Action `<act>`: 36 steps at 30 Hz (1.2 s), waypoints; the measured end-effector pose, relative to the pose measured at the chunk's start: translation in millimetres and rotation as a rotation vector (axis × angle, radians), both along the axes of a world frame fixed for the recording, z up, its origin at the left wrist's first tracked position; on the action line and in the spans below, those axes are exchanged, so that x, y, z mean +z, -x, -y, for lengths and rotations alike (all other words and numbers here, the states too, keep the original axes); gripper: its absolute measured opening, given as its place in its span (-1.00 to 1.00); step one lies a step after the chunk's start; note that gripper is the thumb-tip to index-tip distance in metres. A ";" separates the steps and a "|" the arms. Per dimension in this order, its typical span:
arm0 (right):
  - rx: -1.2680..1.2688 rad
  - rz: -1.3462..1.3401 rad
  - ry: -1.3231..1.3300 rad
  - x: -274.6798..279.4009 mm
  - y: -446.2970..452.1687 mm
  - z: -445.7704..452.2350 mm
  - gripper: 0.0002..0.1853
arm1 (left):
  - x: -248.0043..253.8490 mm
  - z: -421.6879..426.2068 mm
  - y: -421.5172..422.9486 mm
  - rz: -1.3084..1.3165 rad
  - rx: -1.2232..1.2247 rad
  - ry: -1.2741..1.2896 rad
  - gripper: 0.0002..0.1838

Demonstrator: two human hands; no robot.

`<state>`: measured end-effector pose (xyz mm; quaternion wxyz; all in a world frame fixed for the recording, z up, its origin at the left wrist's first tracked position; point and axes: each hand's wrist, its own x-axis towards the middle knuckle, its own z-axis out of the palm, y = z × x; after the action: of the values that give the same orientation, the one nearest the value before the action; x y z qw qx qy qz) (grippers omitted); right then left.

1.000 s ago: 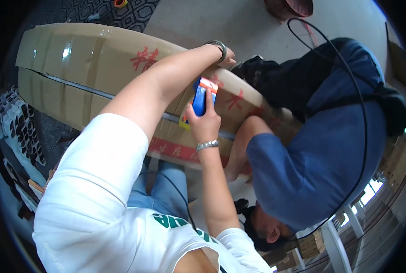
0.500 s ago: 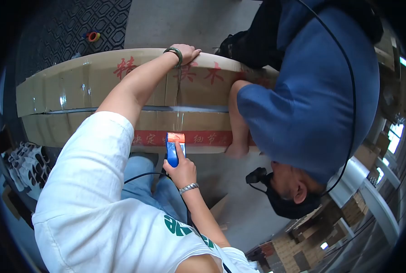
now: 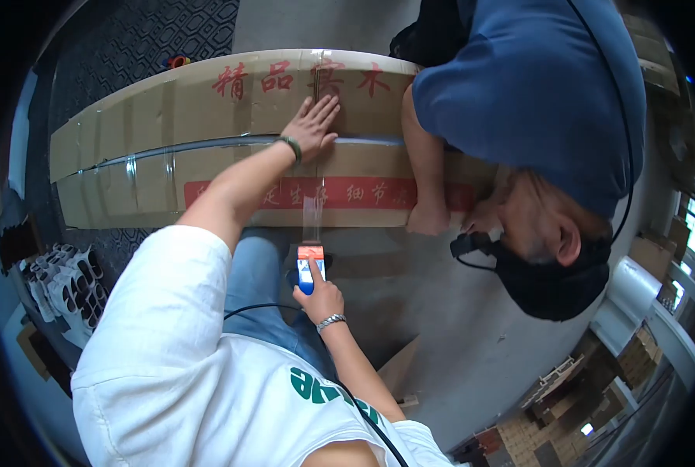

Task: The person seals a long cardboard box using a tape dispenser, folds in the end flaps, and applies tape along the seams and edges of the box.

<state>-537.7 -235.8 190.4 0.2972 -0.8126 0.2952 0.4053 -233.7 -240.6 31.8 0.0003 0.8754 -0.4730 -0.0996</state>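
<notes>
A long cardboard carton [image 3: 168,117] with red printed characters lies across the view. My left hand [image 3: 312,128], with a green bangle at the wrist, rests flat on its top, fingers spread, beside the lengthwise seam. Below the carton's near edge, my right hand [image 3: 320,300] grips a blue and orange tape dispenser [image 3: 310,261], index finger stretched along it. A strip of clear tape [image 3: 312,218] runs from the dispenser up to the carton's near side. At the right, a co-worker's hand [image 3: 428,219] touches the carton's near edge.
A co-worker in a blue shirt [image 3: 526,93] leans over the carton's right end. A tape roll [image 3: 178,61] lies on the patterned mat behind. Several white-and-black items [image 3: 71,284] are piled at left. A black cable [image 3: 258,298] crosses my jeans.
My left hand has slid from the carton's far edge to near its middle seam. My right hand has drawn the dispenser off the near side, with tape stretching behind it. The co-worker leans further right.
</notes>
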 end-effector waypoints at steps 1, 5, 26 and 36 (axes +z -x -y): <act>0.004 -0.013 -0.008 -3.4 14.6 -5.8 -0.22 | -5.9 -7.6 19.7 -0.002 0.024 0.077 -0.27; -0.037 -0.017 -0.025 -8.6 72.4 -25.5 -0.23 | 9.4 -28.3 73.5 0.010 -0.051 0.182 -0.26; -0.287 0.007 -0.163 -188.7 65.2 74.5 -0.39 | 26.8 -101.7 111.9 -0.090 -0.050 0.441 -0.13; -0.349 -0.097 -0.133 20.8 37.6 107.6 -0.32 | 31.2 -294.9 -63.0 0.307 0.860 0.066 -0.28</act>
<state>-575.3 -343.5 211.2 0.4014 -0.7071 0.4183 0.4049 -170.7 54.2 63.0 -0.0006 0.9964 -0.0644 0.0553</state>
